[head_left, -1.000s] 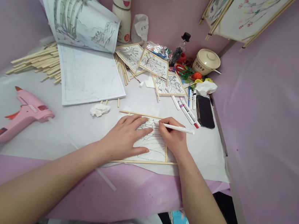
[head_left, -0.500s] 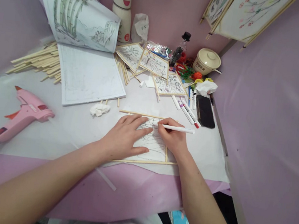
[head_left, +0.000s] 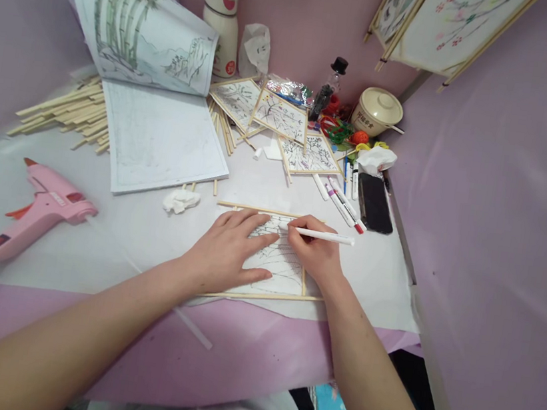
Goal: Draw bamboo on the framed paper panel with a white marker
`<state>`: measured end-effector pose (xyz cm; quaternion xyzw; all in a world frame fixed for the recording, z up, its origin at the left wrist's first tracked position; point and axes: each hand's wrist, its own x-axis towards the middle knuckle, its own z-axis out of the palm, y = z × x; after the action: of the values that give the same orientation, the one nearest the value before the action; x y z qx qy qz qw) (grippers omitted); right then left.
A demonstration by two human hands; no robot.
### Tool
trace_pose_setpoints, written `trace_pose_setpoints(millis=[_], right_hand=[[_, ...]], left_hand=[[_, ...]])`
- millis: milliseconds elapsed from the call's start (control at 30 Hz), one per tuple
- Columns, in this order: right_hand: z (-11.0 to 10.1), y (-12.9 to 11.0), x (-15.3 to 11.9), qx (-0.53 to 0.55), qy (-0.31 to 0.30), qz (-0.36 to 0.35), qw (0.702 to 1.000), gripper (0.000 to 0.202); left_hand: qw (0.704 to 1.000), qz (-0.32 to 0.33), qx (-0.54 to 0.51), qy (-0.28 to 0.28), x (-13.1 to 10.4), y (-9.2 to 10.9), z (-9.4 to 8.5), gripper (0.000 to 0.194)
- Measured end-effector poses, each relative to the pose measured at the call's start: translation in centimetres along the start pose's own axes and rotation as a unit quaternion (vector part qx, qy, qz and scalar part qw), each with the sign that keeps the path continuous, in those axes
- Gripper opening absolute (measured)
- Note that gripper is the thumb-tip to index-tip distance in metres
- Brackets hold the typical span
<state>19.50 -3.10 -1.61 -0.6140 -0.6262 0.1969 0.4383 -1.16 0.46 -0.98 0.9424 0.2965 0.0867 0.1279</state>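
My left hand [head_left: 230, 251] lies flat with fingers spread on a stick-framed paper panel [head_left: 284, 275], which bears thin dark line drawing. Pinched in my right hand [head_left: 316, 250] is a white marker pen [head_left: 332, 238]. Its barrel points to the right, and its tip end is over the upper part of the panel, close to my left fingertips. Light wooden sticks edge the panel at top, bottom and right; my left hand and forearm cover its left part.
A pink glue gun [head_left: 38, 214] lies at left, near a drawing pad [head_left: 164, 140] and wooden sticks [head_left: 66, 112]. Behind are framed drawings [head_left: 282, 117] and a bottle [head_left: 222, 20]. Markers [head_left: 341, 207], a phone [head_left: 375, 203] and a lidded pot [head_left: 379, 111] are at right. Crumpled tissue [head_left: 182, 201] lies beside the pad.
The view has shifted very slightly. Both hands, the marker pen and the panel keep nearly the same positions.
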Motion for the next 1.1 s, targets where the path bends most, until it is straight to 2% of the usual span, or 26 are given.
trace_pose_setpoints(millis=[300,600,733,933,1100], right_hand=[[-0.17,-0.25,0.00,-0.024,0.017,-0.001,1.000,0.010],[0.02,-0.10,-0.08,-0.013,0.005,-0.014,1.000,0.010],[0.03,-0.20,-0.13,-0.005,-0.006,-0.008,1.000,0.009],[0.05,-0.38,-0.15,0.004,0.025,0.009,1.000,0.010],[-0.44,-0.88,-0.08,-0.008,0.021,0.016,1.000,0.009]], left_hand=[[1.000,-0.001,-0.006,0.003,0.01,0.05,0.02,0.060],[1.000,-0.001,-0.008,0.005,0.08,0.09,0.01,0.060],[1.000,0.001,-0.007,0.005,0.06,0.06,0.06,0.061],[1.000,0.001,-0.004,0.004,0.00,0.03,0.05,0.061],[1.000,-0.002,-0.002,0.003,0.00,0.16,-0.12,0.060]])
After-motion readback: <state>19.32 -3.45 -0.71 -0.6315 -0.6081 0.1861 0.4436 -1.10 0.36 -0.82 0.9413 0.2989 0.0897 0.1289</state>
